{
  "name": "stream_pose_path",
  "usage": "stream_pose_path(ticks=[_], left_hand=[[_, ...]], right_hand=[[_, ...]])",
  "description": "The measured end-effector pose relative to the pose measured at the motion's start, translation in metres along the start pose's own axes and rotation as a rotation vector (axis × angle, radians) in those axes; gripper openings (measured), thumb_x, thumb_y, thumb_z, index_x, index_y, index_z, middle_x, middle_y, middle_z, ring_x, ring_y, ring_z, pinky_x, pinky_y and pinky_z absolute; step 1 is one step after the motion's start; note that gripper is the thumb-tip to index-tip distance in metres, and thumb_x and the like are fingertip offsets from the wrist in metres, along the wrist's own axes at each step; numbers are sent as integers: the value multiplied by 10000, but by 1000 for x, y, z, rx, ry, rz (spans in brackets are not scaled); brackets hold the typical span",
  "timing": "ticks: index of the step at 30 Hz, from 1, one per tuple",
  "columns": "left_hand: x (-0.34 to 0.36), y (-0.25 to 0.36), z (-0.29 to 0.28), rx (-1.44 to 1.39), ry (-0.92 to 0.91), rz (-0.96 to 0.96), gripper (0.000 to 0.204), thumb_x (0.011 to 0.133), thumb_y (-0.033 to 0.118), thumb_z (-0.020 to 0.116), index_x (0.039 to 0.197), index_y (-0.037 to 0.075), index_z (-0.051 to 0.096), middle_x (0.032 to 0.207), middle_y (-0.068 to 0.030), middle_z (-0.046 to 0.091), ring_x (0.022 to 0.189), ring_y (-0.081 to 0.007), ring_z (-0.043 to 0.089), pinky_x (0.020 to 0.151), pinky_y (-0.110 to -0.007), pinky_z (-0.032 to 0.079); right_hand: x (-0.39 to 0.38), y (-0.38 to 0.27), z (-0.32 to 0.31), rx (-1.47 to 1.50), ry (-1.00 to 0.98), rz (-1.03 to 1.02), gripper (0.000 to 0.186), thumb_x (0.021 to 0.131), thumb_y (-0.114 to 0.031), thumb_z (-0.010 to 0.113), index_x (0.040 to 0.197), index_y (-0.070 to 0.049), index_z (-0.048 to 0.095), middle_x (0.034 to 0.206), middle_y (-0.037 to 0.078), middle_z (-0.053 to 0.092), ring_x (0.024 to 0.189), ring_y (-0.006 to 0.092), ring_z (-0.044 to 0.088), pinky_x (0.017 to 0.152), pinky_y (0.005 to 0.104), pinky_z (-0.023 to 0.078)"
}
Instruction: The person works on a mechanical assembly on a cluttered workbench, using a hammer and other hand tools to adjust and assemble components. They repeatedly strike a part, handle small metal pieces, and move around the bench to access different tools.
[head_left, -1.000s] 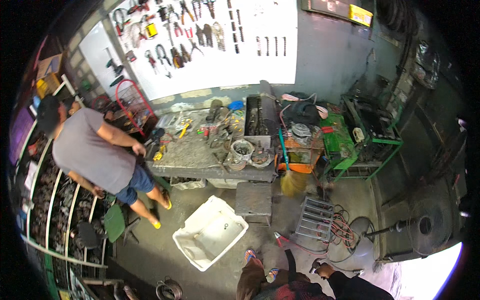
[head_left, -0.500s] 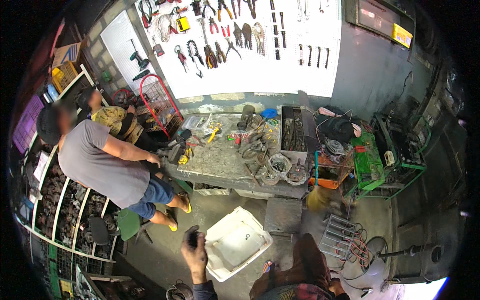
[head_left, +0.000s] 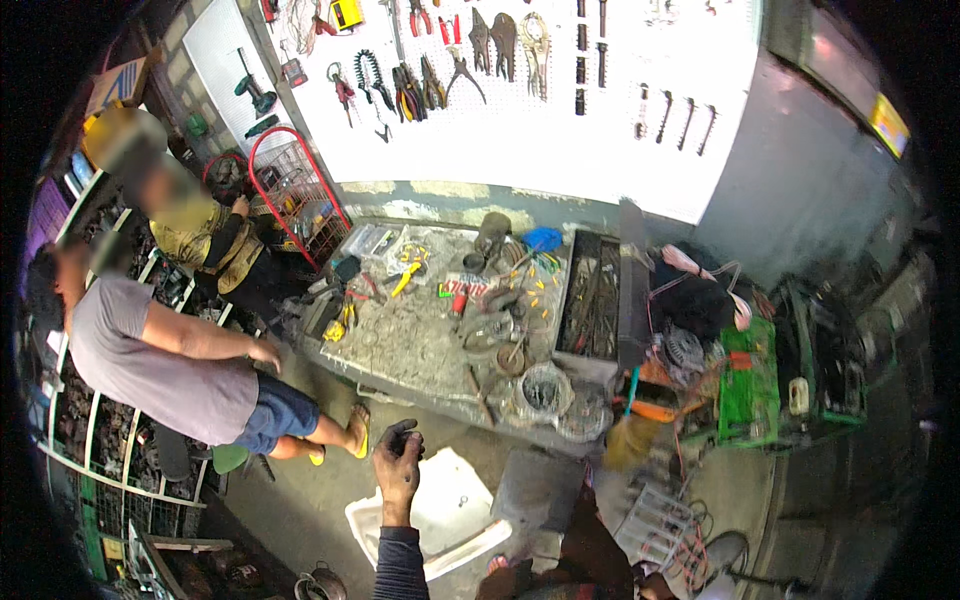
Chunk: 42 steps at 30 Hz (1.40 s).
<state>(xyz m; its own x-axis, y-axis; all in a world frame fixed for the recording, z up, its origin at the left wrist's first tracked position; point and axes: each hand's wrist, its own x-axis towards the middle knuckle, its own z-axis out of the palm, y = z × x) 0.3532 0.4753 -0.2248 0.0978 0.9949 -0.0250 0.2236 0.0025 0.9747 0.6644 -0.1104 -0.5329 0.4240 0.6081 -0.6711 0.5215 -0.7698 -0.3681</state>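
My left hand, fingertips darkened, rises from a dark sleeve with its fingers loosely bent and apart, above the white plastic tub and short of the cluttered workbench. I make out nothing held in it. A sliver of my right hand shows at the lower edge beside my leg; its fingers are hidden. A dark low step stands before me. The bench carries a yellow-handled tool, a red cylinder, metal parts and a long metal toolbox full of tools.
Two people, one in grey, one in yellow, stand at left by a parts rack and red trolley. A white pegboard hangs behind. At right are a green stand, broom, metal grate and hoses.
My left hand has come into view and moved forward and up. The view has shifted toward the bench. The person in yellow has come into view behind the grey-shirted one.
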Motion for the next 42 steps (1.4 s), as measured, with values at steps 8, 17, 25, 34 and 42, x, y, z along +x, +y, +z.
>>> stream_pose_path(ticks=[8,17,25,34,42], left_hand=[[241,-148,137,675,-107,0,377,842,223,684,1134,-13,709,1048,-224,729,986,-370,695,887,-425,537],[410,-217,252,989,22,-70,368,848,216,684,1171,39,696,1064,-259,700,1003,-417,684,887,-489,545],[447,-255,286,1360,1,-103,438,910,313,672,1260,58,601,1192,-172,658,1161,-353,612,976,-485,499],[449,-272,274,1559,-64,-244,454,889,231,661,1242,-37,565,1276,-195,600,1217,-370,569,947,-488,518],[389,-218,209,836,249,-175,570,823,450,757,951,-89,623,774,-237,684,762,-386,707,694,-455,539]], right_hand=[[103,26,-161,402,-151,98,204,997,-200,540,1102,-85,670,765,150,672,606,271,637,551,457,508],[150,11,-235,742,-325,527,167,991,-165,572,1103,-94,673,744,82,678,545,212,619,472,384,484],[83,35,-249,731,-360,541,169,965,-200,642,1082,-89,691,753,78,703,590,253,656,520,373,510],[160,16,-248,706,-318,579,234,951,-183,669,1160,-85,632,850,96,712,688,267,688,598,378,544],[151,19,-242,785,-312,570,329,948,-154,674,1250,-83,563,939,97,713,748,244,697,633,366,558]])
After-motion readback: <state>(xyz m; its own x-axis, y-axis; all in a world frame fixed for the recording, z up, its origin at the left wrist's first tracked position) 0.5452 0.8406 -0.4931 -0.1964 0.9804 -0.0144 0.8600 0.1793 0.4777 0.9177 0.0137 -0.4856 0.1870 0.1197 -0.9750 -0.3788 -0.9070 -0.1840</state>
